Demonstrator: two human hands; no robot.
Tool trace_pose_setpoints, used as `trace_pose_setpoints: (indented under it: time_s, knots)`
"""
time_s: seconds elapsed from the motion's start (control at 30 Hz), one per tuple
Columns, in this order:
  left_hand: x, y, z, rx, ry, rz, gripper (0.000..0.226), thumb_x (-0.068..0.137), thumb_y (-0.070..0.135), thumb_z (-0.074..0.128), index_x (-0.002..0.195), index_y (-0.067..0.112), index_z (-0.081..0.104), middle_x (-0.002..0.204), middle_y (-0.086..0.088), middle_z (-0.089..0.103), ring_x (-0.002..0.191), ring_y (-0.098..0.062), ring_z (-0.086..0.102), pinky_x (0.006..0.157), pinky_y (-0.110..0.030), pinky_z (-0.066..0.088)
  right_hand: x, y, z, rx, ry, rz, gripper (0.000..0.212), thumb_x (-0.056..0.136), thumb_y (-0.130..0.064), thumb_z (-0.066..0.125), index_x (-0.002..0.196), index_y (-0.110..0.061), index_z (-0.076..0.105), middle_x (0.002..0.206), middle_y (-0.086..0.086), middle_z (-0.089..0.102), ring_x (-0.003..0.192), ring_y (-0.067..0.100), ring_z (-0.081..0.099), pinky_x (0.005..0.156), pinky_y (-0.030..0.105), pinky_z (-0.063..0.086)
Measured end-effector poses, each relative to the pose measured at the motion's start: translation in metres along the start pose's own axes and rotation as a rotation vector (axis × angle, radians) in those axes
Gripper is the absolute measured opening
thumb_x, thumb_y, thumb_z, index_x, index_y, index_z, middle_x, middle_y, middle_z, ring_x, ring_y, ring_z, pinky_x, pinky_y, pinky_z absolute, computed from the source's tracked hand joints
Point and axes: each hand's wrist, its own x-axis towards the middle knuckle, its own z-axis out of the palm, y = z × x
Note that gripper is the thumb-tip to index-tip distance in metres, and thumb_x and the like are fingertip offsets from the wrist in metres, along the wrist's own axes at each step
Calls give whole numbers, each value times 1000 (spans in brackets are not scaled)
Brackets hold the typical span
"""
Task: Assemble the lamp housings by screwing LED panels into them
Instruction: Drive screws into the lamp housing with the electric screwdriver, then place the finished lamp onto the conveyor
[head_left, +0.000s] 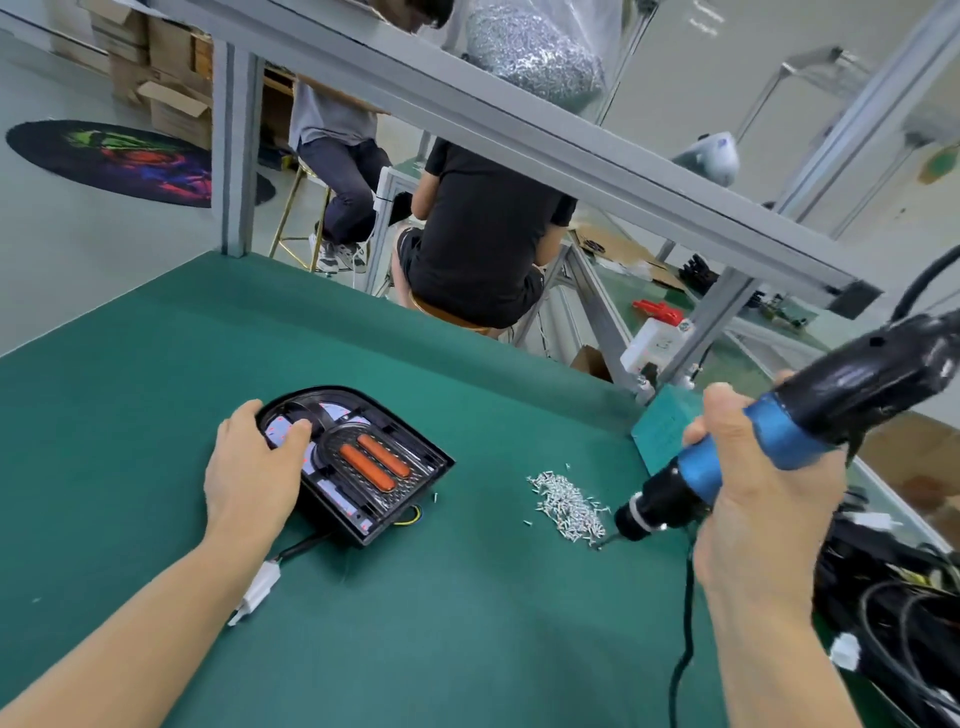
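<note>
On green mat, lamp housing, screws.

Green bench, aluminium frame.
</note>
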Motion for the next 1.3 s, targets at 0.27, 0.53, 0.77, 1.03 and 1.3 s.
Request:
trace_pose_setpoints:
  time_s: [0.27,0.53,0.77,1.03,1.3]
  knots:
    - [-1,-3,1,14,4,8,52,93,35,51,140,14,40,141,-10,44,124,-36,43,103,-49,34,37,36,-107,-561,-66,474,41,77,-27,80,104,-11,54,77,5,63,47,6,59,48,26,49]
    - [0,-4,-1,31,-5,31,44,92,36,51,130,14,48,131,-12,53,115,-38,49,98,-51,40,33,102,-129,-1075,-304,803,55,82,-46,74,106,-4,49,90,8,55,67,17,55,60,29,43]
    - [-3,-3,-3,34,1,43,42,91,36,51,129,16,50,129,-12,53,115,-39,48,99,-51,39,34,122,-103,-1607,-575,657,49,90,-56,52,101,-9,51,92,3,52,86,24,53,68,27,40]
    - [-4,-5,-3,14,-2,37,42,92,35,48,128,13,50,129,-12,53,116,-37,48,99,-52,39,32,134,-85,-2013,-759,484,55,100,-55,30,119,-12,59,116,3,60,105,24,60,72,30,43]
    - [-2,-8,-2,16,6,47,44,93,36,49,132,17,47,134,-10,50,120,-38,45,102,-52,36,36,133,-90,-2075,-828,487,53,103,-50,22,118,-15,58,90,3,49,85,25,49,65,33,39]
